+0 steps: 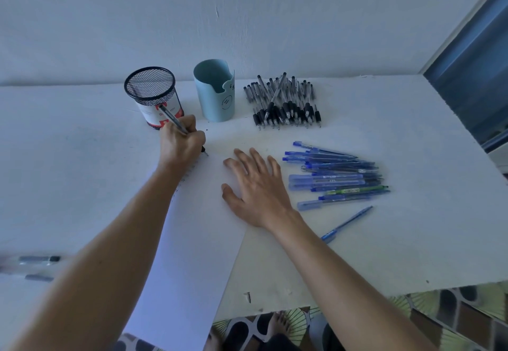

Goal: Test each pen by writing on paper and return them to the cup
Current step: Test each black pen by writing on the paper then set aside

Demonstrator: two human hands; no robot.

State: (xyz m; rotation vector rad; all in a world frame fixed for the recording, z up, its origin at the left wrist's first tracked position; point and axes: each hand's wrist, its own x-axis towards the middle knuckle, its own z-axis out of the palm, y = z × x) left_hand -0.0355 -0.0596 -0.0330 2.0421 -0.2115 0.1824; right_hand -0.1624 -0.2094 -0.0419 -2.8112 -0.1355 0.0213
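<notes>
The left hand (182, 141) has its fingers curled tight around one black pen (171, 118), tip on the single paper sheet (198, 240); the right hand (255, 185) lies flat on it, fingers spread; behind stand two cups, mesh cup (154, 95) and blue cup (215, 95); two pen piles, black pile (283, 103) and blue pile (335, 174), are too dense to count; one blue pen (346, 224) lies apart.

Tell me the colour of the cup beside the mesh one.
Pale teal cup, seen in head view.
</notes>
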